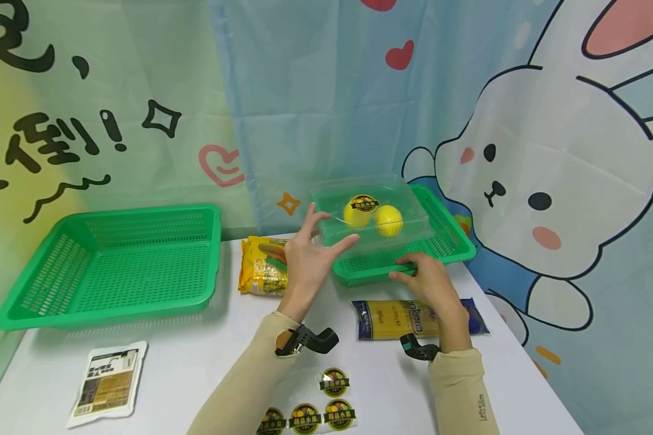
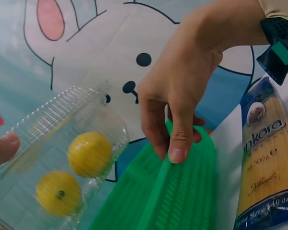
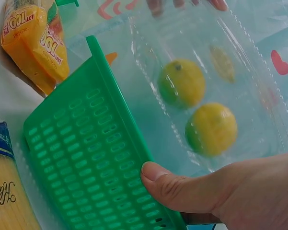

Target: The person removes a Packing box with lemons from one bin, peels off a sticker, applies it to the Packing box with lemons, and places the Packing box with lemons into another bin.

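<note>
My left hand (image 1: 310, 257) holds a clear plastic container (image 1: 332, 232) by its left end, fingers and thumb spread about it. Inside it lie two yellow lemons (image 1: 389, 220), and a black and gold round sticker (image 1: 364, 203) is on its lid. The container is tilted above the right green basket (image 1: 450, 235). With thumb and fingers, my right hand (image 1: 430, 281) grips that basket's front rim. In the left wrist view the right thumb (image 2: 178, 152) lies over the rim. A pasta packet (image 1: 394, 319) lies on the table just in front of the right hand.
A larger green basket (image 1: 204, 290) stands at the left. Behind my left hand is a yellow snack bag (image 1: 256, 269). A white and brown pouch (image 1: 109, 383) lies front left on the white table (image 1: 196, 368). A sheet of round stickers (image 1: 334, 382) lies near the front edge.
</note>
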Demonstrator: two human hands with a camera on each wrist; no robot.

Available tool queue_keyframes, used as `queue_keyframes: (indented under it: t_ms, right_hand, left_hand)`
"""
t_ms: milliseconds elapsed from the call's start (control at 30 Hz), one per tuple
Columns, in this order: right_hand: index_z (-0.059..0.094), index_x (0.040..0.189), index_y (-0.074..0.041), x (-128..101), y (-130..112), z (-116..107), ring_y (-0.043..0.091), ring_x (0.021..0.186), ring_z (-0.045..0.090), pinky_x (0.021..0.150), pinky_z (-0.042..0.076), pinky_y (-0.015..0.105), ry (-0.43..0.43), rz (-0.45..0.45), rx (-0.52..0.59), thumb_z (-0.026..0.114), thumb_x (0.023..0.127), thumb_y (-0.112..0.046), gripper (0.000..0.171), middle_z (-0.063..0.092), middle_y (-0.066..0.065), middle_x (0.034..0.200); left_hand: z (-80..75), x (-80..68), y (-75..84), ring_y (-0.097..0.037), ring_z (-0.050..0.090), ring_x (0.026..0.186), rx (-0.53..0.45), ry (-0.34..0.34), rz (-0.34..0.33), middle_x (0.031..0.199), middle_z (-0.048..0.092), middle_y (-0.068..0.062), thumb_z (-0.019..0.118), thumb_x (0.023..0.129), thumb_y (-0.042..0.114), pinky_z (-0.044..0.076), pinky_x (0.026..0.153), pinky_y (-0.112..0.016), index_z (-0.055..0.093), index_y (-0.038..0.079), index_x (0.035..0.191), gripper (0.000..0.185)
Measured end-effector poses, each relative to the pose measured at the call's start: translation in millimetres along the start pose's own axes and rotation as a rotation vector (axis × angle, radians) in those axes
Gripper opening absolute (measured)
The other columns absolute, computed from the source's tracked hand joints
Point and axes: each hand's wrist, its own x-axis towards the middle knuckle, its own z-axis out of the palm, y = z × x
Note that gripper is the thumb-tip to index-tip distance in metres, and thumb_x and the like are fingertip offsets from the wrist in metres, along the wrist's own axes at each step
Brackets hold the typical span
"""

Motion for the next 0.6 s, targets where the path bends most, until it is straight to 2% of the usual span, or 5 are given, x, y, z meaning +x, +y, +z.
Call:
queue_keyframes:
  t_ms: [133,200,433,533,600]
  right_hand:
    - [0.071,0.129,-0.003,-1.3,1.9,-0.3,0.032,0.098,0.065,0.079,0.057,0.045,-0.002,0.009,-0.008,0.077,0.097,-0.029,0.041,0.067,0.021,0.130]
    - [0.070,0.129,-0.003,-1.8,2.7,0.0,0.031,0.097,0.065,0.079,0.057,0.045,-0.004,0.014,-0.009,0.077,0.097,-0.029,0.041,0.067,0.021,0.130]
    - [0.071,0.128,-0.004,-2.3,2.8,0.9,0.031,0.098,0.065,0.082,0.057,0.046,0.004,0.024,-0.016,0.077,0.097,-0.029,0.041,0.066,0.020,0.131]
    - [0.070,0.128,-0.004,-2.2,1.5,0.7,0.032,0.099,0.066,0.083,0.057,0.048,0.007,0.022,-0.014,0.077,0.097,-0.029,0.041,0.066,0.020,0.131]
    - [0.071,0.128,-0.004,-2.0,0.4,0.6,0.032,0.100,0.066,0.084,0.057,0.048,0.009,0.019,-0.011,0.078,0.096,-0.029,0.041,0.066,0.021,0.132]
  left_hand:
    - [13.3,1.5,-0.4,-0.016,0.042,0.043,-0.021,-0.019,0.016,0.162,0.045,-0.012,0.091,0.079,0.047,0.032,0.040,-0.023,0.069,0.017,0.124,0.058]
    - [19.7,1.7,-1.4,-0.013,0.034,0.038,-0.024,-0.022,0.020,0.163,0.044,-0.013,0.091,0.079,0.046,0.032,0.040,-0.022,0.069,0.016,0.124,0.058]
    - [36.8,1.8,-7.1,-0.007,0.029,0.039,-0.016,-0.028,-0.026,0.164,0.042,-0.012,0.090,0.080,0.048,0.030,0.039,-0.022,0.069,0.018,0.125,0.058]
    - [41.1,1.2,-10.1,-0.012,0.028,0.038,-0.032,-0.034,-0.055,0.164,0.042,-0.012,0.090,0.080,0.047,0.029,0.039,-0.023,0.069,0.017,0.126,0.059]
    - [43.3,0.7,-12.3,-0.017,0.036,0.039,-0.042,-0.033,-0.070,0.164,0.042,-0.012,0.090,0.080,0.047,0.030,0.040,-0.023,0.069,0.016,0.126,0.059]
